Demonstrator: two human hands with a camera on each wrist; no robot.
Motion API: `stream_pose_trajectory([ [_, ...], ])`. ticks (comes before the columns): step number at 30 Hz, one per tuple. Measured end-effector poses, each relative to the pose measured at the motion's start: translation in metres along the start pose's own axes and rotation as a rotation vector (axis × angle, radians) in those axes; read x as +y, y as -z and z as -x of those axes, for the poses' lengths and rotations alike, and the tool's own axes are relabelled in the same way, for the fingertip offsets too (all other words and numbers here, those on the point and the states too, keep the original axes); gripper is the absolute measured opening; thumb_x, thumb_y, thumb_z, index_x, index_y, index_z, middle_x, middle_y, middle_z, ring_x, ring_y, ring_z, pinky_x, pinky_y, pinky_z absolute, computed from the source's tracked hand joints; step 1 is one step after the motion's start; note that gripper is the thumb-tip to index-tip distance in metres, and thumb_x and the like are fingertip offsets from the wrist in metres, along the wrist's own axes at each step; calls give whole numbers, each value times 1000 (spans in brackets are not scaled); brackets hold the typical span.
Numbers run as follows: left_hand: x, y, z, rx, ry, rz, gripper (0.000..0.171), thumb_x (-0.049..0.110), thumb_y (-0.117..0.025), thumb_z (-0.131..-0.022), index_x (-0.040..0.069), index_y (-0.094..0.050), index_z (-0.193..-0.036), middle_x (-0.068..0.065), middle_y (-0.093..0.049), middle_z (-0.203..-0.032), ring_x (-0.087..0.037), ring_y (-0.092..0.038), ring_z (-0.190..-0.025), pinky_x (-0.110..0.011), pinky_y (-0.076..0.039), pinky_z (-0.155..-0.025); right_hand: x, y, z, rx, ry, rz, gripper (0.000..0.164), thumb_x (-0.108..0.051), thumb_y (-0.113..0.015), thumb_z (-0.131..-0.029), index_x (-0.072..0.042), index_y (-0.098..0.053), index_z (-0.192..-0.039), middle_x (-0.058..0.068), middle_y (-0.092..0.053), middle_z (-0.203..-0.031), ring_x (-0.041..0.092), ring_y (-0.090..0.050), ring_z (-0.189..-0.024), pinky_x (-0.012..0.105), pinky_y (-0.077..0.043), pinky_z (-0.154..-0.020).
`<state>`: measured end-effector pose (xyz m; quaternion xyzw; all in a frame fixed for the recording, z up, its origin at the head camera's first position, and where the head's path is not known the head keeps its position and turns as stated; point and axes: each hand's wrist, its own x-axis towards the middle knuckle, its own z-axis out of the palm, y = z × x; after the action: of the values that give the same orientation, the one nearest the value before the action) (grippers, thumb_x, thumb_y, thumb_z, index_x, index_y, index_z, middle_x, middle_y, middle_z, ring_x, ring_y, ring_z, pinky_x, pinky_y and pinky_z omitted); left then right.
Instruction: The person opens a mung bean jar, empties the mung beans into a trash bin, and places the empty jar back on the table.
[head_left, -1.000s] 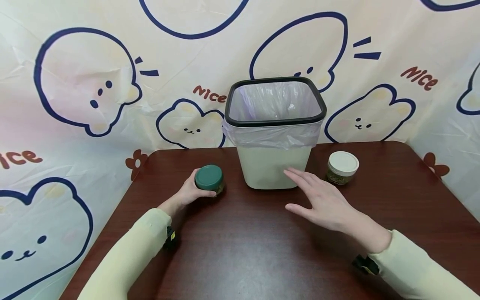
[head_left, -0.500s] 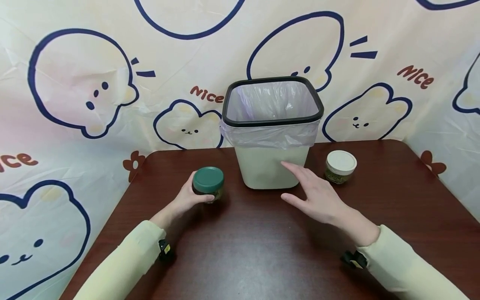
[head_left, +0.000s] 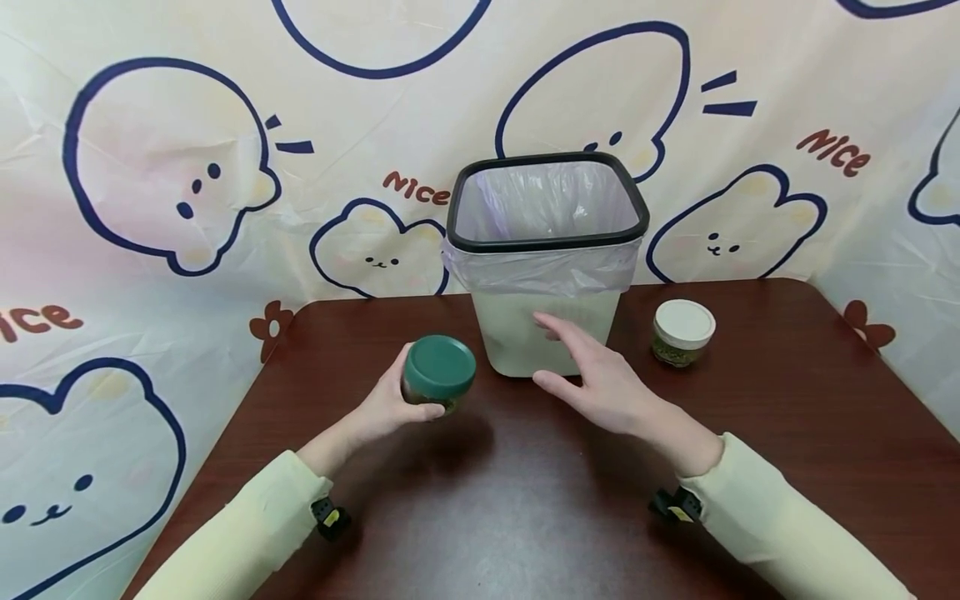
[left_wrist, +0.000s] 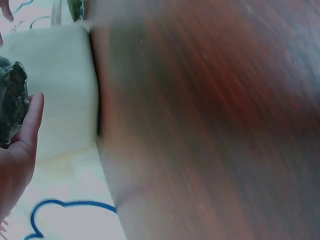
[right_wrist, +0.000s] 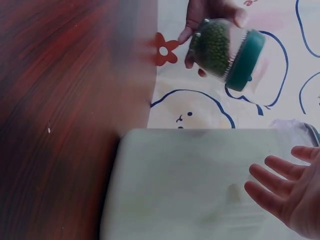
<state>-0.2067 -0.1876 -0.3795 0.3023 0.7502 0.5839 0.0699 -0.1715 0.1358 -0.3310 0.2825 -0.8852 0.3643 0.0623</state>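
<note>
My left hand (head_left: 390, 406) grips a clear jar with a green lid (head_left: 439, 367) and holds it above the table, its shadow falling below. In the right wrist view the jar (right_wrist: 216, 47) shows small green beans or grains inside and hangs tilted. My right hand (head_left: 600, 379) is held in the air before the bin, fingers extended and thumb apart, holding nothing; its palm (right_wrist: 305, 200) also shows in the right wrist view. A second jar with a white lid (head_left: 682, 332) stands on the table to the right, green grains in its lower part.
A pale bin (head_left: 551, 333) with a black rim and a whitish liner stands at the back middle of the dark wooden table (head_left: 495, 517). Behind it hangs a cartoon-printed cloth (head_left: 360, 125). Black wrist cameras are strapped at both sleeves.
The left hand has lifted the green-lidded jar off the table and brought it slightly right and nearer. The right hand has moved left toward it. The white-lidded jar stays put.
</note>
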Motion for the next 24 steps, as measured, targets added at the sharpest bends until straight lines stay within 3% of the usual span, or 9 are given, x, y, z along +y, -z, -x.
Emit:
stream_pose_trajectory([
  [5,11,-10,-2,-8,-26,-19,79,23,-80,-78,0,-32,-138,-17,-50,-130,-31,-49,-117,-53,-37,-98,-5,-2,-7,-30,19,-86,64,-42,-55,-98,-17,-30,-151,2,-42,-147,25,-42,-131,52,-36,-103],
  [12,30,-24,-9,-24,-25,-51,76,28,-81,-78,2,-41,-137,-13,-56,-127,-27,-53,-114,-50,-41,-97,-15,-5,-12,-8,28,-194,64,-41,-56,-97,-12,-33,-150,3,-42,-147,23,-40,-133,55,-38,-101],
  [24,58,-43,-20,-47,-24,-82,72,14,-79,-78,4,-41,-138,-9,-58,-124,-24,-55,-113,-48,-42,-97,-31,-9,-15,15,2,-278,69,-33,-67,-91,-8,-37,-148,5,-45,-146,23,-42,-129,52,-40,-98],
])
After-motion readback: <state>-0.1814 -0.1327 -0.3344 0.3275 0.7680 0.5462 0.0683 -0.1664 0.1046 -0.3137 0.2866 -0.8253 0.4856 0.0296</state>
